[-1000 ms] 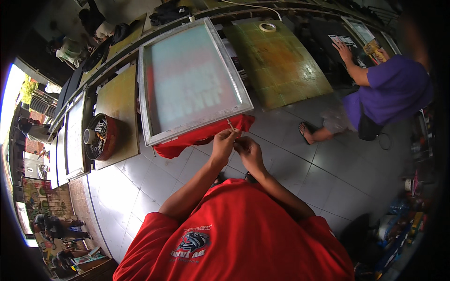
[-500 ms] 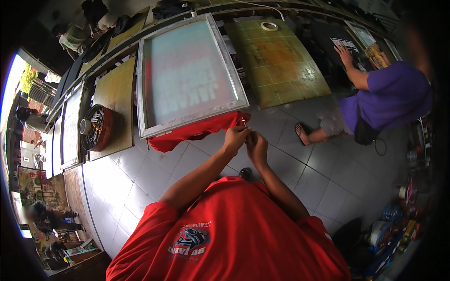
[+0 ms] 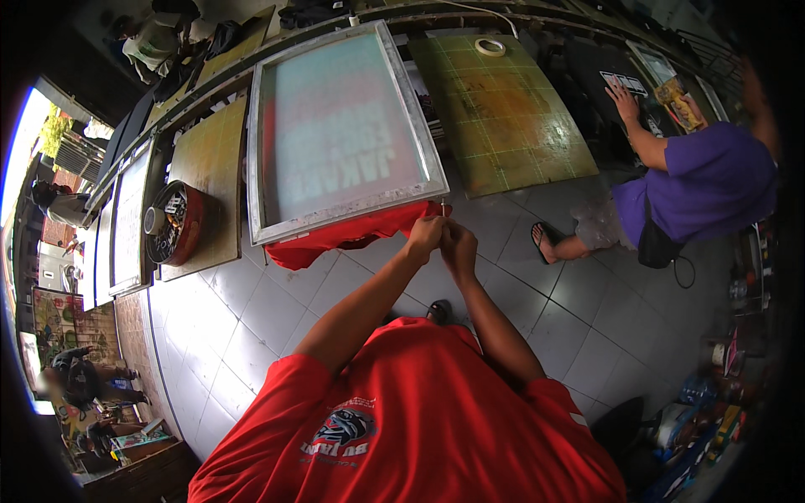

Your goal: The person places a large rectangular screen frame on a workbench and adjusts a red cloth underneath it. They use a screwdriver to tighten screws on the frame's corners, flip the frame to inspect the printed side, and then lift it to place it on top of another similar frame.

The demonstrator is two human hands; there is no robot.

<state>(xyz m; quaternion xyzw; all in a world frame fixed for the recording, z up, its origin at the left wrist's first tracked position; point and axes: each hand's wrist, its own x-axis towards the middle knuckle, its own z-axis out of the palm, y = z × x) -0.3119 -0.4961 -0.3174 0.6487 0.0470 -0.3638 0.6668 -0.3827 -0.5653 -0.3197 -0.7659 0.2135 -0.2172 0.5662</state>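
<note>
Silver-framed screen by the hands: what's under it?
Red cloth hangs out past the near edge of the silver-framed screen. The hazy screen looks reddish in places, but what lies directly beneath is covered.

The left board (image 3: 211,155) holds a bucket (image 3: 194,225), the right board (image 3: 513,117) a tape roll (image 3: 491,54) at its far end; a frame (image 3: 352,211) lies between them.

Left hand (image 3: 426,235) — beside right hand (image 3: 459,245)

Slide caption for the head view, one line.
Left hand holding a small thin item, right hand alongside, near a framed screen and red cloth.
</note>
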